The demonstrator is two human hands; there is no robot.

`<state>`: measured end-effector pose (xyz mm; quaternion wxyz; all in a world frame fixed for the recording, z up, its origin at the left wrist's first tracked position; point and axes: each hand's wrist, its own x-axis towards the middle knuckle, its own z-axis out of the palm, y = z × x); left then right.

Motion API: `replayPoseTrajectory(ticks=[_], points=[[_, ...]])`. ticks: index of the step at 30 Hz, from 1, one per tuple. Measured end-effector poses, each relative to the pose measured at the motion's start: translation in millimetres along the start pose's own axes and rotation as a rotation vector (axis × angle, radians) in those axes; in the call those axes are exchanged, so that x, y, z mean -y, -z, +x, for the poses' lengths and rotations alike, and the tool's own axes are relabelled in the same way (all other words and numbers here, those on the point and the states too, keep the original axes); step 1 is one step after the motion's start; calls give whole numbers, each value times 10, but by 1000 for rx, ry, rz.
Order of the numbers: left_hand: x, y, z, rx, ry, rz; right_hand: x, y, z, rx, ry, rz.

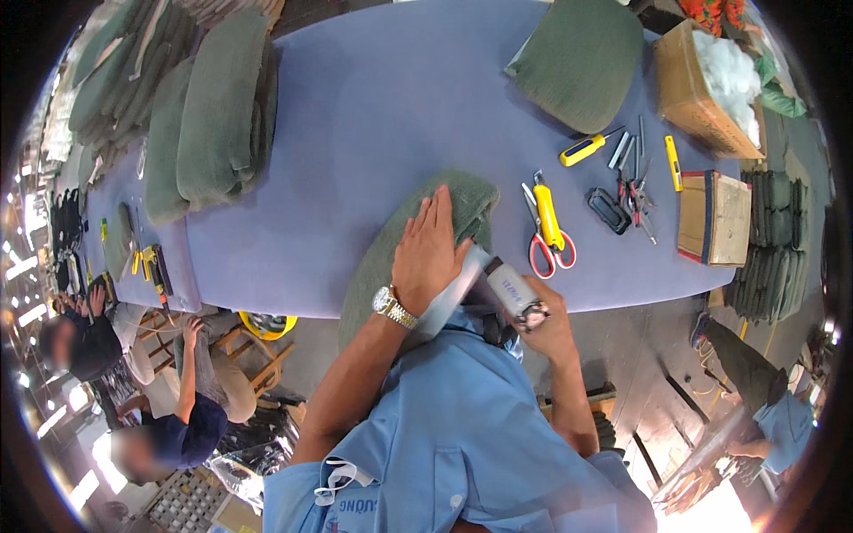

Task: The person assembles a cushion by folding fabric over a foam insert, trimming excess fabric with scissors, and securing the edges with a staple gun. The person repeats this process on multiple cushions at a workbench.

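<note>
A dark green fabric-covered pad point(378, 253) lies across the near edge of the table, one end hanging toward my lap. My left hand point(428, 253), a metal watch on its wrist, rests flat on the pad with fingers stretched out. A pale strip of material point(455, 289) shows along the pad's near side, below my left thumb. My right hand point(553, 324) is wrapped round a grey staple gun point(511, 291), whose dark front end points toward the pad's edge. Whether it touches the pad is hidden. Slight blur covers this spot.
Red-handled scissors point(542, 253) and a yellow cutter point(548, 218) lie right of the pad. Beyond are a screwdriver point(584, 149), pliers point(633, 191) and a black tray point(608, 211). Green pads point(222, 107) are stacked far left. A carton of white stuffing point(689, 89) stands far right. Co-workers sit left.
</note>
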<state>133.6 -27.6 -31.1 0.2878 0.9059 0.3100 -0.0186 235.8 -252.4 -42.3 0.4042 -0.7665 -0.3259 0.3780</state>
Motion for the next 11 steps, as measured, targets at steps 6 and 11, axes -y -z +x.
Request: replayPoseTrajectory(ticks=[6, 11], points=[[91, -102, -74, -63, -100, -89, -650, -632, 25, -57, -88, -267], [77, 741, -361, -225, -248, -437, -240, -276, 266, 91, 41, -146]])
